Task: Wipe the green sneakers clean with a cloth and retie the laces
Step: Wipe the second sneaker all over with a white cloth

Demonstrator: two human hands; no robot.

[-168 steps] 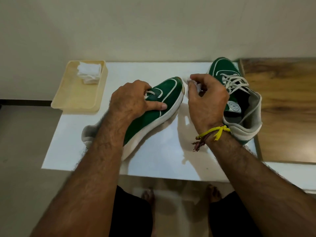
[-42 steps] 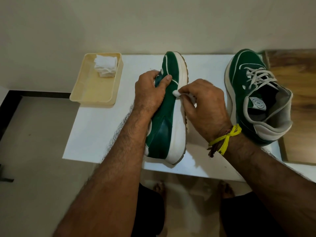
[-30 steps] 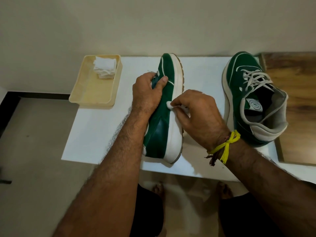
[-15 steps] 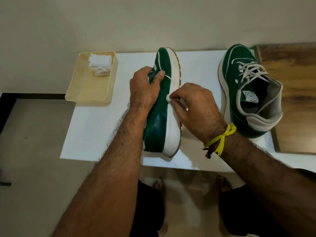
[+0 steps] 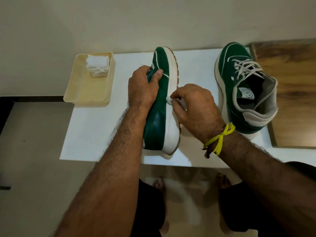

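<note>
Two green sneakers are on the white table [image 5: 95,134]. The near sneaker [image 5: 159,117], tipped on its side, is gripped at the upper by the left hand [image 5: 142,88], while a small cloth [image 5: 169,100] is pinched in the right hand [image 5: 193,106] against its white midsole. Wiping seems partway; the far sneaker [image 5: 239,93] stands apart with loose laces, so it and retying appear left.

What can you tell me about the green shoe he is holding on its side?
The held sneaker is dark green with thin white piping and a thick off-white sole edged in tan tread. It stands tipped on its side on the white table, sole facing right, toe pointing away. The left hand grips its upper; the right hand presses a small white cloth against the sole's side. Its laces are hidden.
</note>
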